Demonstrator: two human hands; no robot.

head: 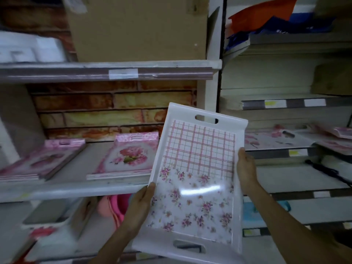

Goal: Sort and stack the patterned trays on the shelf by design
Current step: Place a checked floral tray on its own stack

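I hold a white tray (198, 168) with a pink grid on its far half and small purple flowers on its near half, tilted up in front of the shelf. My left hand (142, 199) grips its left rim and my right hand (245, 168) grips its right rim. On the shelf (76, 189) behind lies a stack of pink rose trays (127, 157), just left of the held tray. Another pink tray stack (42, 161) lies further left. More flowered trays (276, 139) rest on the right shelf unit.
A large cardboard box (139, 27) stands on the upper shelf. A white upright post (213, 82) divides the two shelf units. Pink plastic goods (114, 206) sit on the shelf below. A black object (327, 171) lies on the right unit's lower shelf.
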